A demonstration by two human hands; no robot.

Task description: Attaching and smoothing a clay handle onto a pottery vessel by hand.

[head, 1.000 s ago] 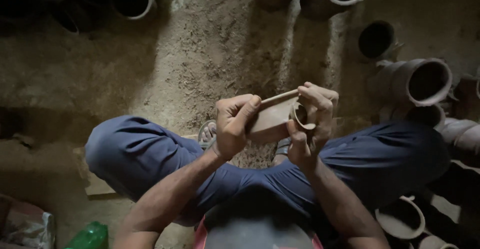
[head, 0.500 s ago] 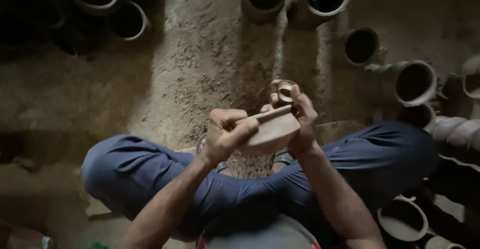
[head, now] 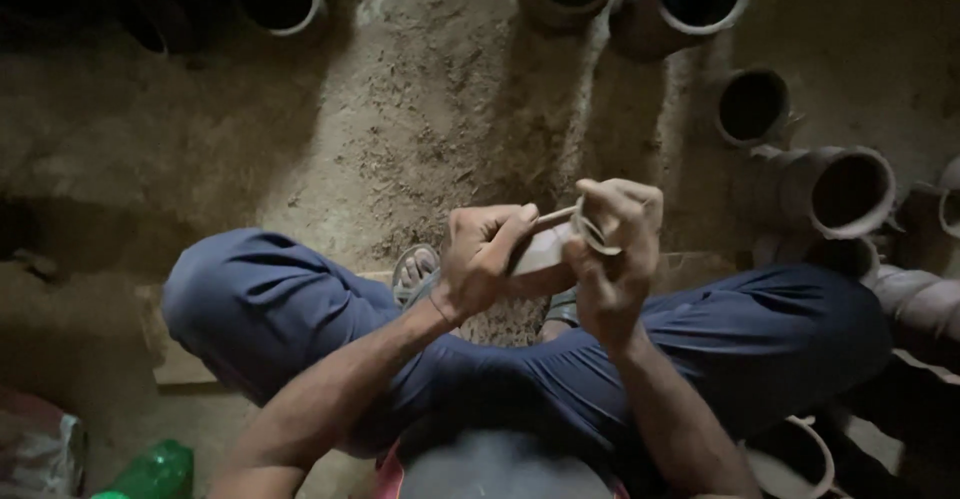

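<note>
We cup the small clay pot in our curled right hand so our left hand's pinched fingers can press a thin stick against it.

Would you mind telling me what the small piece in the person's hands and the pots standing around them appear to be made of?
The small piece, gripped by the left hand and right hand, looks like unfired clay: matte, pale brown, no shine. The pots look like the same raw earthenware, dull and dusty with thick rims, though the dim light leaves firing uncertain. The bottle seems to be green, glossy plastic.
</note>
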